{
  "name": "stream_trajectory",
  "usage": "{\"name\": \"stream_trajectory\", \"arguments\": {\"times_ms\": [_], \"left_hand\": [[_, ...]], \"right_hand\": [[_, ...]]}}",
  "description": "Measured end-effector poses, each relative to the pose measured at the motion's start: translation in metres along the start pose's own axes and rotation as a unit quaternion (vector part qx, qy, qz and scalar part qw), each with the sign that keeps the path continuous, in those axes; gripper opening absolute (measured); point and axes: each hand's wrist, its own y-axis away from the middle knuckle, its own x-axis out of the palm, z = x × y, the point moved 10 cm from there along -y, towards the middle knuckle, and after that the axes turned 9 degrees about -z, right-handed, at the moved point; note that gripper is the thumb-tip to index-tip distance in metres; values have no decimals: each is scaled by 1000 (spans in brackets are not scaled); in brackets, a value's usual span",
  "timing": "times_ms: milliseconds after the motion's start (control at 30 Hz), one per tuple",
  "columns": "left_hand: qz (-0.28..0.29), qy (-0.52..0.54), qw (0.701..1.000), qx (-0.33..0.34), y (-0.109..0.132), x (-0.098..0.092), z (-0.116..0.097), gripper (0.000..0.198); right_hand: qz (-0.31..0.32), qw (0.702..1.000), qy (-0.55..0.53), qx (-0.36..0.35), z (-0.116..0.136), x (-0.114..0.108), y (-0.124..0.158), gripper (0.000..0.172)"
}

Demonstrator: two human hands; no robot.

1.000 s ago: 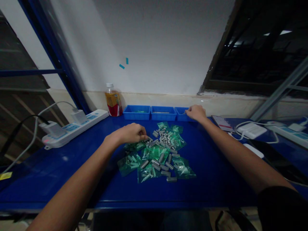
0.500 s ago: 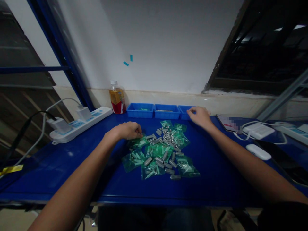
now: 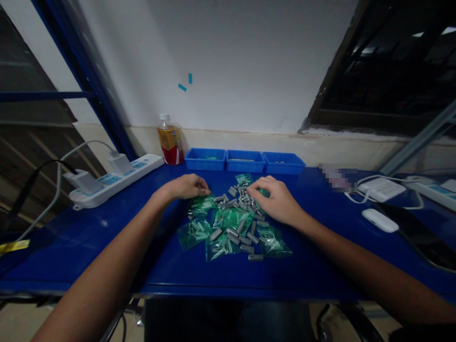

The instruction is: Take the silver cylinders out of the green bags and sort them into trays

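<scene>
A heap of small grey metal cylinders [image 3: 238,232] and green plastic bags [image 3: 194,232] lies in the middle of the blue table [image 3: 320,266]. My left hand [image 3: 187,186] rests at the heap's far left edge, fingers curled in a pinch; what they hold is too small to see. My right hand [image 3: 276,199] lies over the heap's far right part, fingers bent down onto the cylinders. Three blue trays [image 3: 245,160] stand in a row behind the heap, against the wall.
A drink bottle [image 3: 170,142] stands left of the trays. A white power strip [image 3: 114,180] with plugs lies at the left. At the right are a phone [image 3: 337,178], a white charger with cable [image 3: 381,189] and a white oval device [image 3: 379,220].
My right hand has come back from the rightmost blue tray and now lies on the heap. My left hand has stayed at the heap's left edge.
</scene>
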Motion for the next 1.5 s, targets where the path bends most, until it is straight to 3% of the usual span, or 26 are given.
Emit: {"name": "stream_trajectory", "arguments": {"times_ms": [133, 233, 333, 467, 533, 600, 633, 700, 767, 867, 967, 1067, 1167, 1233, 1300, 1333, 1400, 1500], "left_hand": [[7, -24, 1000, -5, 0, 1, 1, 24], [-28, -26, 999, -10, 1, -9, -2, 23], [-151, -36, 988, 11, 8, -39, -23, 22], [-313, -36, 941, 125, 35, -64, -82, 18], [-344, -47, 917, 197, 49, -57, -113, 17], [-330, -82, 904, 260, 57, -38, -138, 18], [-318, -99, 900, 282, 59, -29, -147, 20], [-295, -104, 900, 303, 60, -16, -155, 21], [-271, -47, 917, 289, 55, -11, -153, 21], [-216, 138, 948, 188, 39, -8, -132, 32], [-157, 323, 931, 62, 26, 5, -108, 46], [-124, 401, 907, 23, 17, 8, -98, 33], [-183, 329, 926, 25, 2, -20, -79, 21], [-293, 201, 935, 19, -9, -57, -57, 23], [-383, 32, 923, 26, -16, -86, -45, 27], [-387, -38, 921, 39, -22, -90, -43, 29], [-344, -146, 924, 81, -34, -78, -45, 36], [-302, -188, 922, 151, -34, -49, -58, 42]], "right_hand": [[8, 999, -32, -10, 13, 15, 1, 25], [23, 997, -74, 6, 16, 26, 7, 23], [44, 986, -144, 68, 12, 35, 15, 24], [47, 935, -279, 216, -7, 43, 21, 33], [26, 885, -357, 299, -21, 46, 25, 40], [-7, 837, -415, 357, -36, 46, 28, 44], [-24, 825, -427, 369, -42, 45, 29, 44], [-58, 834, -411, 364, -53, 38, 29, 38], [-85, 882, -347, 307, -55, 26, 25, 29], [-110, 969, -189, 112, -31, 3, 16, 18], [-124, 989, -63, -54, -4, -6, 19, 28], [-129, 986, -6, -105, 3, -7, 21, 39], [-144, 985, 1, -99, 2, -10, 20, 37], [-159, 984, -9, -85, -1, -14, 19, 33], [-158, 984, -13, -77, -3, -15, 19, 29], [-151, 986, -12, -75, -3, -14, 19, 27], [-128, 989, -2, -77, -4, -10, 19, 25], [-112, 991, 27, -70, -9, -10, 17, 21]]}}
